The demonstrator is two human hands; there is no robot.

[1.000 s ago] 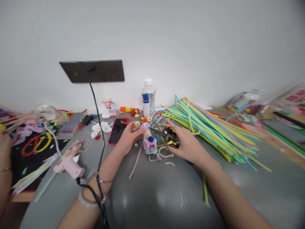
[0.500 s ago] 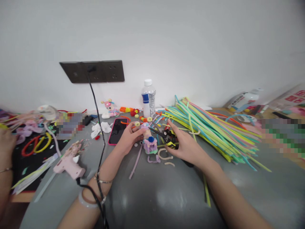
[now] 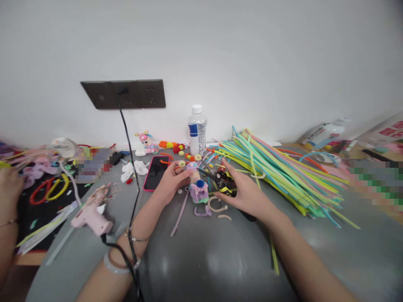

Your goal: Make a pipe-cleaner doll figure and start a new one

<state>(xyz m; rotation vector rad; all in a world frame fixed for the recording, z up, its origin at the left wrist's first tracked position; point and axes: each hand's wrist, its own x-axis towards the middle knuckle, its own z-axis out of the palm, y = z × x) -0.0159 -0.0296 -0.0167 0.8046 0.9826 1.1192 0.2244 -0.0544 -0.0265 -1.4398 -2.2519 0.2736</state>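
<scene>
My left hand point(image 3: 171, 182) pinches a small pipe-cleaner figure point(image 3: 199, 193) near its head. It has a lilac body, a tan middle, a dark blue pompom and yellow round ears. My right hand point(image 3: 244, 186) is just right of it, with thumb and index finger spread apart; its other fingers are hidden. Black-and-yellow pliers point(image 3: 224, 183) lie beneath and between those fingers, jaws toward the figure. Curled beige point(image 3: 215, 205) and lilac point(image 3: 202, 211) pipe-cleaner pieces rest in front of the figure. A straight lilac stem point(image 3: 179, 214) lies to their left.
A pink glue gun point(image 3: 92, 218) lies left, its black cord crossing my left forearm. Behind are a pink-edged phone point(image 3: 155, 174), a bottle point(image 3: 197, 132) and another figure point(image 3: 147, 142). Pipe cleaners point(image 3: 283, 172) are heaped right. Another person's hand point(image 3: 9, 188) is at far left.
My right thumb has moved slightly left and down, toward the figure. My left hand keeps its hold on the figure; the view has shifted slightly.
</scene>
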